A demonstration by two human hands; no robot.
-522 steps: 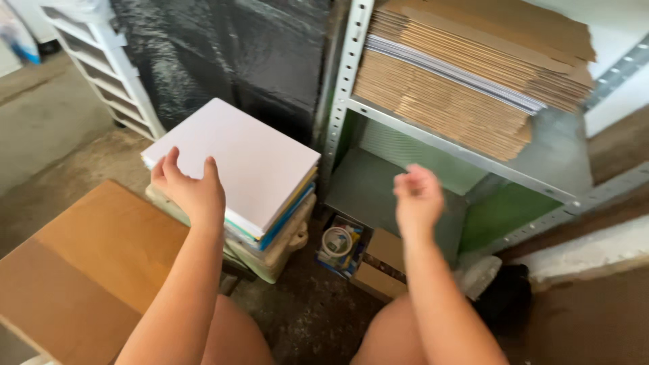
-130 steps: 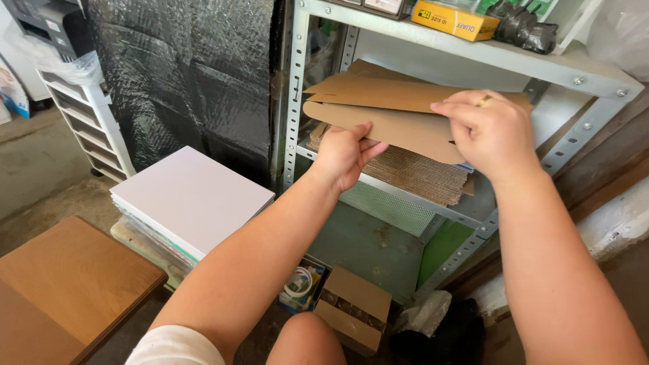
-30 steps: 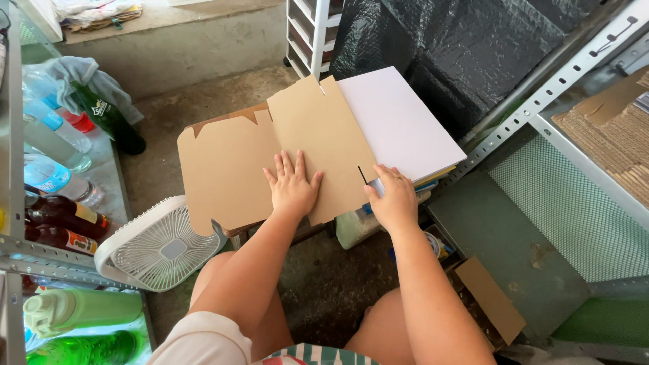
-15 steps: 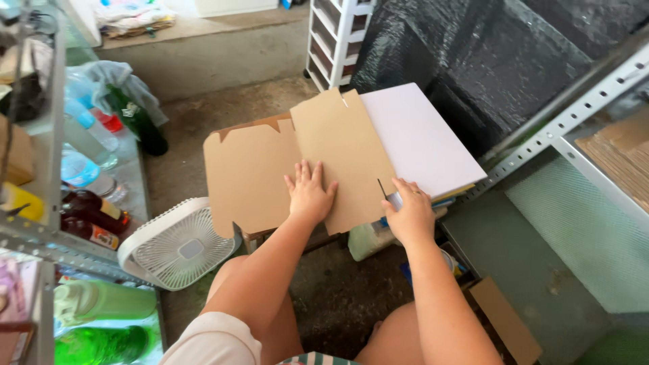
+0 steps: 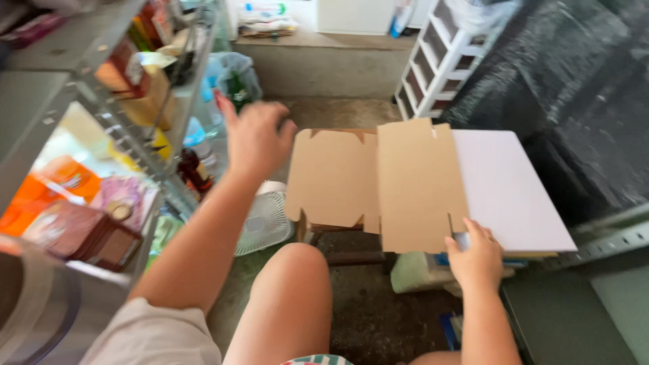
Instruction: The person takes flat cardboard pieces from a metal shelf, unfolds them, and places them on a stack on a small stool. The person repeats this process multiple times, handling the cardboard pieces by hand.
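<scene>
A wire shelf rack (image 5: 128, 145) on the left holds blurred packages and bottles. A small white fan (image 5: 265, 222) sits on the concrete floor (image 5: 338, 111). A white drawer unit (image 5: 443, 57) stands at the back, beside black plastic sheeting (image 5: 574, 88) hanging on the right.

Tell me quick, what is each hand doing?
Left hand: open, in the air, holding nothing.
Right hand: resting on the flat cardboard box blank at its near corner.

One cardboard blank (image 5: 378, 182), one fan (image 5: 265, 220), two hands.
</scene>
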